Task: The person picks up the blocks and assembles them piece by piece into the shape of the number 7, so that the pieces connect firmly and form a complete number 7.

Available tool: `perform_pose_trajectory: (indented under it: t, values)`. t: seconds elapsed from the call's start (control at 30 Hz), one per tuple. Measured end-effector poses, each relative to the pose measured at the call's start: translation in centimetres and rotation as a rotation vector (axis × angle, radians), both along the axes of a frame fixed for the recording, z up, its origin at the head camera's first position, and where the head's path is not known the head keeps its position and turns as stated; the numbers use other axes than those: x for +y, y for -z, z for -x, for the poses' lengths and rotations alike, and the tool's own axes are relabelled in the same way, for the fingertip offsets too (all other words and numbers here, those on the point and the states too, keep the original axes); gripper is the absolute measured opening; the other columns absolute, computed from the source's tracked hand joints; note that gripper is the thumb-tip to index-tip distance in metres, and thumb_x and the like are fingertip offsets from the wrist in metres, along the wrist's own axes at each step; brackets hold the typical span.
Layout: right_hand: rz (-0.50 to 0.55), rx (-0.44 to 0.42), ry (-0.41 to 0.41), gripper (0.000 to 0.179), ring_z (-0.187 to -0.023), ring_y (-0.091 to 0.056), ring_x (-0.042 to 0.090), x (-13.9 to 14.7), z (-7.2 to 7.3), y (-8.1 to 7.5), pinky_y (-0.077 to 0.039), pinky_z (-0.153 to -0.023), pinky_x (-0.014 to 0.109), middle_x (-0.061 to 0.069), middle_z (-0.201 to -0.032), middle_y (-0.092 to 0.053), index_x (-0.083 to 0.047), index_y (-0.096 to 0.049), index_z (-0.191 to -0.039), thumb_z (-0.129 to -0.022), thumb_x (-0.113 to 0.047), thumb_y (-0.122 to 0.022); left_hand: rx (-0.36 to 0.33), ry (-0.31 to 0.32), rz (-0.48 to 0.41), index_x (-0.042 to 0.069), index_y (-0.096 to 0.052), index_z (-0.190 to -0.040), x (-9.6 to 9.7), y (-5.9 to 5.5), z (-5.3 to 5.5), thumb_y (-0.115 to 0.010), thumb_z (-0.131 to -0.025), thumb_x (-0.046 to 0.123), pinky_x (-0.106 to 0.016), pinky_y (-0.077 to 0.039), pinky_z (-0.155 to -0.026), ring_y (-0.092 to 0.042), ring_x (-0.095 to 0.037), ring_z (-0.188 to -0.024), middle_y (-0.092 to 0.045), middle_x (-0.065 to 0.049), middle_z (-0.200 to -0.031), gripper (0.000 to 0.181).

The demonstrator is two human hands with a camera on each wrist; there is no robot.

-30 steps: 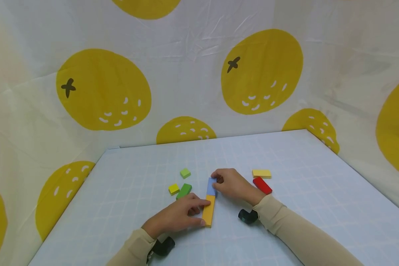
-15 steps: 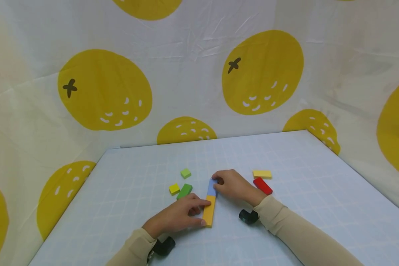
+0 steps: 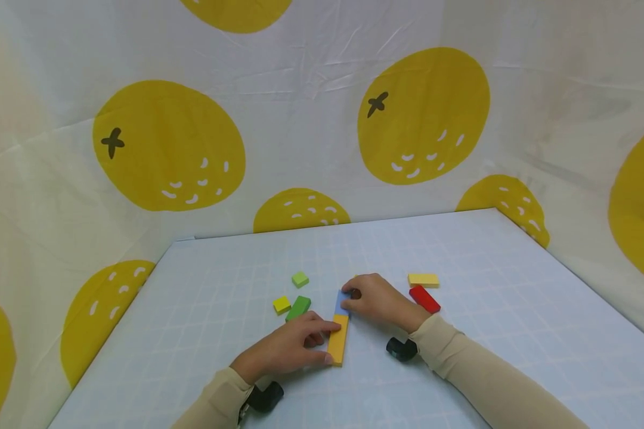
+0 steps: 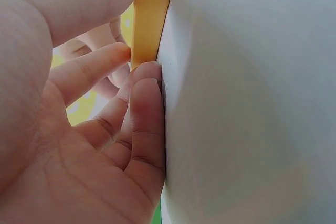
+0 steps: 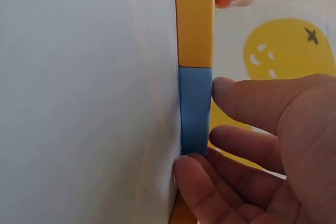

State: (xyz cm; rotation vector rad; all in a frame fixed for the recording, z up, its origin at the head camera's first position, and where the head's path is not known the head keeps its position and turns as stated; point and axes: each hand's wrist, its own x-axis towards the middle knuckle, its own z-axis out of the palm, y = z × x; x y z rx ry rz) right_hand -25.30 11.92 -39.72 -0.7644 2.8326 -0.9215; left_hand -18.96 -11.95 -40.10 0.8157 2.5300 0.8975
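An orange rectangular block (image 3: pixel 337 342) lies flat on the table, and a shorter blue block (image 3: pixel 342 302) meets its far end, with the two in line. My left hand (image 3: pixel 287 347) rests its thumb and index fingertips on the orange block's top; its other fingers bend beside the block, near the tabletop. My right hand (image 3: pixel 382 302) holds the blue block. In the right wrist view, its thumb touches the blue block's top near the seam while other fingers bend around the far end. A small orange surface (image 5: pixel 182 211) shows beyond those fingers, mostly hidden.
Left of the hands lie a light green block (image 3: pixel 300 279), a small yellow block (image 3: pixel 281 305) and a green block (image 3: pixel 299 307). To the right are a pale yellow block (image 3: pixel 423 280) and a red block (image 3: pixel 424 299). A fruit-patterned curtain (image 3: pixel 300 137) hangs behind the table.
The blue block's far end and my right hand have shifted slightly nearer in the head view. A tiny yellow edge now shows behind the right hand. The left hand stays in place.
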Motion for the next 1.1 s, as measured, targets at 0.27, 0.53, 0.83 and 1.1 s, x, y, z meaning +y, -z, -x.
perform_pose_trajectory:
  t: [0.27, 0.53, 0.83, 1.1]
  values:
    - [-0.007, -0.021, -0.006, 0.031, -0.088, -0.056, 0.014, 0.16, -0.12, -0.36, -0.052, -0.085, 0.031, -0.004, -0.106, -0.067, -0.009, -0.073, -0.119, -0.092, -0.023, -0.075, 0.009, 0.003, -0.006, 0.027, -0.062, -0.138, 0.06, -0.05, -0.05, -0.076, -0.089, 0.043, -0.026, -0.05, -0.087, -0.056, -0.002, -0.095, -0.055, 0.014, -0.108, 0.054]
    - [-0.015, -0.035, -0.045, 0.029, -0.092, -0.06, 0.013, 0.16, -0.06, -0.22, -0.054, -0.085, 0.031, -0.007, -0.109, -0.068, -0.015, -0.073, -0.123, -0.094, -0.02, -0.072, 0.0, -0.002, -0.003, 0.027, -0.062, -0.138, 0.13, -0.04, -0.02, -0.076, -0.089, 0.042, -0.026, -0.05, -0.086, -0.056, -0.003, -0.093, -0.055, 0.013, -0.107, 0.053]
    - [-0.109, 0.057, -0.12, 0.029, -0.103, -0.059, 0.014, 0.09, -0.46, -0.28, -0.053, -0.09, 0.032, -0.004, -0.111, -0.065, -0.024, -0.073, -0.125, -0.097, -0.019, -0.069, 0.008, 0.003, -0.008, 0.027, -0.063, -0.137, 0.13, -0.07, 0.0, -0.076, -0.089, 0.043, -0.026, -0.05, -0.086, -0.056, -0.003, -0.094, -0.055, 0.013, -0.107, 0.052]
    - [-0.14, 0.094, -0.121, 0.025, -0.104, -0.059, 0.014, -0.07, -0.59, -0.24, -0.053, -0.089, 0.031, -0.004, -0.111, -0.065, -0.026, -0.076, -0.12, -0.097, -0.023, -0.069, 0.006, -0.002, -0.006, 0.027, -0.062, -0.137, 0.14, -0.01, -0.02, -0.076, -0.089, 0.044, -0.026, -0.05, -0.086, -0.056, -0.003, -0.093, -0.055, 0.013, -0.106, 0.053]
